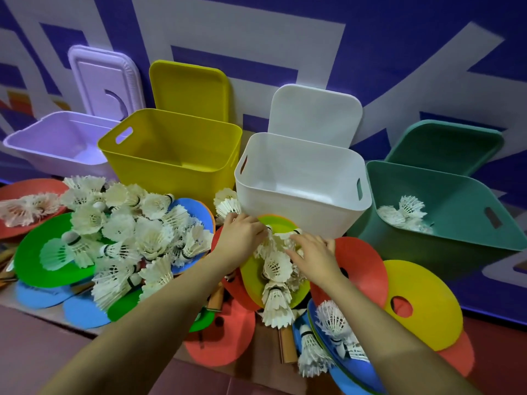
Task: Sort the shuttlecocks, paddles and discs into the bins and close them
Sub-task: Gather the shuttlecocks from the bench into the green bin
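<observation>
Four open bins stand in a row before you against the blue-and-white wall, each with its lid leaning upright behind it: a lilac bin (pixel 57 143) at far left, a yellow bin (pixel 171 143), a white bin (pixel 299 178) and a green bin (pixel 445 212) at far right. The lilac, yellow and white bins show nothing inside; the green bin holds a small cluster of shuttlecocks (pixel 405 213) in its near corner, too bunched to count. In front of the bins lies a jumble of flat discs in red, green, blue, yellow and orange, overlapping so that you cannot count them exactly, with a big heap of loose shuttlecocks (pixel 128 235) on the left and wooden paddle handles (pixel 286 347) poking out beneath the discs. Your left hand (pixel 242 235) and right hand (pixel 313 256) both reach to a yellow-green disc (pixel 253 276) just before the white bin, where a short pile of shuttlecocks (pixel 275 266) lies between and under them. Your left hand's fingers curl around shuttlecock feathers at the pile's top; your right hand lies spread, fingers fairly straight, touching the pile.
</observation>
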Demonstrator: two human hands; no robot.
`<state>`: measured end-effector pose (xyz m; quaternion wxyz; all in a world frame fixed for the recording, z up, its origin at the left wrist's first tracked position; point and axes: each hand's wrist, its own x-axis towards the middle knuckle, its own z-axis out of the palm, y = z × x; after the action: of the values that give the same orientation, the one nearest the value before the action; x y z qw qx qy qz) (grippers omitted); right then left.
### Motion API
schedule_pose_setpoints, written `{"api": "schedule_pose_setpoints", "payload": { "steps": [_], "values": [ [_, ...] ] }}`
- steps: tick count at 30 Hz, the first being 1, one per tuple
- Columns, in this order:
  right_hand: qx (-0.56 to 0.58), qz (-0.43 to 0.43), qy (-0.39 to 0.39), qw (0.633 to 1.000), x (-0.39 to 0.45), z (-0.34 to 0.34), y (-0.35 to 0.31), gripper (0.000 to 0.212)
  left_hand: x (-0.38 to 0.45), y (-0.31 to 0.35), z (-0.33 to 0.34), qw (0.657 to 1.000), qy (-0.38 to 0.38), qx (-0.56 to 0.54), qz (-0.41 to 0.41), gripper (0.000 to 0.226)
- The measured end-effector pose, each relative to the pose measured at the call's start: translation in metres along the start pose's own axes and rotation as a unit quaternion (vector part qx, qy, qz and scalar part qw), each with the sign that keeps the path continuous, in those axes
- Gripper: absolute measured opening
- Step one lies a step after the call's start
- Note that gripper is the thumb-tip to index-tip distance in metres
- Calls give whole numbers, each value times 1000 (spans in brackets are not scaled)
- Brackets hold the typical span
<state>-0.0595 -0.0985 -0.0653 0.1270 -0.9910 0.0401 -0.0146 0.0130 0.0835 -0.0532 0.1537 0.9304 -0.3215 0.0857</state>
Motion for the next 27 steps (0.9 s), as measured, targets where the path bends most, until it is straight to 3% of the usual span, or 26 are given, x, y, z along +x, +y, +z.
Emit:
{"api": "schedule_pose_setpoints", "payload": {
  "steps": [4, 7, 11, 14, 19, 23, 27],
  "values": [
    [14, 3, 57, 998, 5, 3, 4, 47, 1, -5, 0, 995, 104, 0, 4, 34],
    [17, -2, 46, 999, 15, 3, -2, 49, -1, -10, -3, 988, 152, 1, 1, 30],
    [-9, -28, 44, 999, 21, 8, -7, 31, -4, -17, -5, 985, 173, 5, -4, 31],
    [-10, -54, 110, 992, 19, 7, -5, 22, -6, -17, -9, 983, 183, -2, 5, 31],
    [27, -59, 238, 969, 7, -14, 0, 32, -1, -4, -19, 979, 203, 3, 12, 30],
    [35, -82, 320, 943, -4, -40, 9, 27, 17, 19, -31, 971, 234, -17, 39, 28],
    [33, -82, 363, 928, -10, -75, 38, 27, 42, 53, -44, 963, 255, -36, 74, 30]
  ]
}}
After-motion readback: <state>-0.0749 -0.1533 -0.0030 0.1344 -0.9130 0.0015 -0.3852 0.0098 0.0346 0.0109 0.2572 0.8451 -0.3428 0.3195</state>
